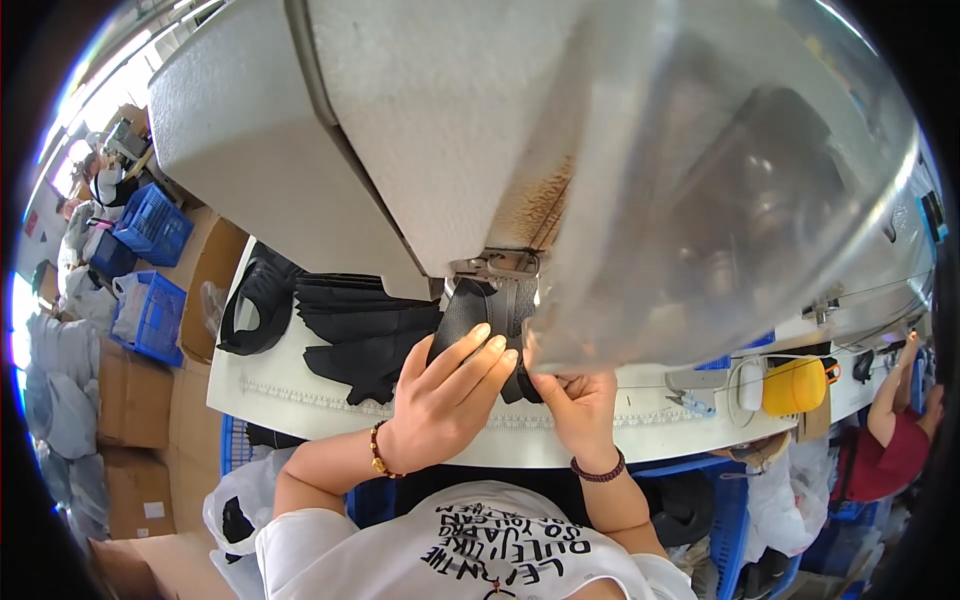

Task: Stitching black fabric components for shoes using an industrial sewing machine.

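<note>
Your left hand lies flat with open grip on the black piece; beside it, your right hand pinches its edge under the sewing machine.

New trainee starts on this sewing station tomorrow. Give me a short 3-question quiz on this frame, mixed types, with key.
1. True or false: the left hand lies flat on the black fabric piece under the sewing machine.
2. Multiple choice: the stack of black cut pieces lies to which side of the hands? A) the person's left B) the person's right C) behind the machine
3. Fill in: the crates on the floor at far left are ____ in colour.

Key: 1 true; 2 A; 3 blue.
</note>
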A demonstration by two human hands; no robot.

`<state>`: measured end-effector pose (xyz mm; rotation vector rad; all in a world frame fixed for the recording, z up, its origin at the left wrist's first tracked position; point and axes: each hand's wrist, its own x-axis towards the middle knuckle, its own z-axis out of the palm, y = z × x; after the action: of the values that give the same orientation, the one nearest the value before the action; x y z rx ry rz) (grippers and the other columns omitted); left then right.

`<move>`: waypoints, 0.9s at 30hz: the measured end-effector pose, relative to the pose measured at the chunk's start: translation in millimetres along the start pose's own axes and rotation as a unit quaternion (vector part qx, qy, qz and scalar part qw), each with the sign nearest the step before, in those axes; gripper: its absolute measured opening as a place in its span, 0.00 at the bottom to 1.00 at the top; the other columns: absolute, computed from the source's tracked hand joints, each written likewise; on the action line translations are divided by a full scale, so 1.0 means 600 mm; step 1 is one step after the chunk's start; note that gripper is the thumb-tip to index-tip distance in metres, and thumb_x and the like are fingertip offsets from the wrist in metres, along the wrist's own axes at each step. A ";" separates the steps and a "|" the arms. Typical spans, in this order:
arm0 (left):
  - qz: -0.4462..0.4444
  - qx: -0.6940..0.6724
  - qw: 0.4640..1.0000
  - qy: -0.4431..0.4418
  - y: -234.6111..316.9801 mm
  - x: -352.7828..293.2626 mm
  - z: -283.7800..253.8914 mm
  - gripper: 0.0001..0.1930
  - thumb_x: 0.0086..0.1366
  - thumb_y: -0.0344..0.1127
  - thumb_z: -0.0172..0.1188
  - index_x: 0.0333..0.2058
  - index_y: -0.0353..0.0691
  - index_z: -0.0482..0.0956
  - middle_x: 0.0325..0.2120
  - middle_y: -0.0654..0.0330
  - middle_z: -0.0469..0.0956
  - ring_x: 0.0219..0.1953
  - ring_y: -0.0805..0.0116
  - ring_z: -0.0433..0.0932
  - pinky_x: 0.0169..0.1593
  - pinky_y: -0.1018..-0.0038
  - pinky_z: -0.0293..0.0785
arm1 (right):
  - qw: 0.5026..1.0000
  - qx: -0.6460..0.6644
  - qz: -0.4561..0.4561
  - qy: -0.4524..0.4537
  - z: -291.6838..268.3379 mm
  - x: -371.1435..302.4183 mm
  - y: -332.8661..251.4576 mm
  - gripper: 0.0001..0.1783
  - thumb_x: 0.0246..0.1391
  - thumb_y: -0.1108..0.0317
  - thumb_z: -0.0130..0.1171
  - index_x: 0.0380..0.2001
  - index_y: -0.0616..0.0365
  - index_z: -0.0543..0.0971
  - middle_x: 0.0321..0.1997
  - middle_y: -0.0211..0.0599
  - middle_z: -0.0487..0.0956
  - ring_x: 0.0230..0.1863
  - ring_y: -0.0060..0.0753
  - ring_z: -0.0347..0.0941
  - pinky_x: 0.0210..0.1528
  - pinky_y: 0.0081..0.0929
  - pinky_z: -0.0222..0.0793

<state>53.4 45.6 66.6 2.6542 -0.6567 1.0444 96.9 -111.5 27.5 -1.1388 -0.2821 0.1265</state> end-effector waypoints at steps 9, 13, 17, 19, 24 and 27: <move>-0.002 0.002 1.000 -0.027 0.001 0.009 -0.008 0.17 0.44 0.29 0.56 0.36 0.34 0.78 0.37 0.59 0.76 0.43 0.66 0.75 0.43 0.67 0.67 | 1.000 0.001 0.016 0.006 -0.002 -0.005 0.001 0.07 0.49 0.82 0.57 0.33 0.66 0.74 0.26 0.33 0.78 0.21 0.14 0.71 0.19 0.12 0.66; 0.004 0.016 1.000 -0.021 0.002 0.012 -0.008 0.16 0.44 0.29 0.57 0.36 0.34 0.78 0.36 0.59 0.75 0.43 0.66 0.76 0.44 0.67 0.67 | 1.000 0.007 0.014 0.002 -0.004 -0.003 0.001 0.07 0.49 0.83 0.57 0.34 0.66 0.74 0.26 0.33 0.77 0.22 0.15 0.71 0.19 0.12 0.67; 0.001 0.019 1.000 -0.010 0.003 0.014 -0.006 0.14 0.44 0.25 0.57 0.33 0.34 0.78 0.34 0.58 0.76 0.40 0.64 0.78 0.39 0.71 0.72 | 1.000 0.013 0.005 -0.024 -0.006 -0.001 0.004 0.09 0.50 0.82 0.56 0.37 0.66 0.75 0.30 0.34 0.78 0.26 0.16 0.73 0.23 0.12 0.69; 0.006 0.028 1.000 -0.011 0.002 0.017 -0.006 0.14 0.45 0.29 0.57 0.35 0.34 0.78 0.35 0.59 0.75 0.42 0.66 0.76 0.43 0.67 0.68 | 1.000 0.018 0.016 0.004 -0.006 0.001 0.006 0.08 0.48 0.82 0.58 0.34 0.67 0.76 0.26 0.32 0.77 0.22 0.16 0.72 0.19 0.14 0.67; -0.003 0.033 0.999 -0.024 -0.004 0.030 -0.008 0.13 0.45 0.28 0.57 0.33 0.36 0.78 0.33 0.61 0.75 0.41 0.68 0.76 0.42 0.68 0.68 | 1.000 0.001 0.015 0.020 -0.007 0.015 0.004 0.09 0.48 0.79 0.60 0.36 0.67 0.77 0.27 0.32 0.77 0.21 0.17 0.71 0.18 0.14 0.66; 0.014 0.059 0.998 -0.018 -0.005 0.037 -0.010 0.13 0.45 0.28 0.57 0.33 0.36 0.78 0.33 0.61 0.75 0.41 0.68 0.77 0.42 0.69 0.67 | 1.000 0.000 0.018 0.026 -0.008 0.018 0.002 0.10 0.48 0.78 0.61 0.36 0.67 0.78 0.27 0.32 0.77 0.21 0.17 0.70 0.18 0.14 0.66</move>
<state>66.0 43.3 86.0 2.7769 -0.6602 1.0775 108.8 -112.4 26.1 -1.1454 -0.2161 0.1292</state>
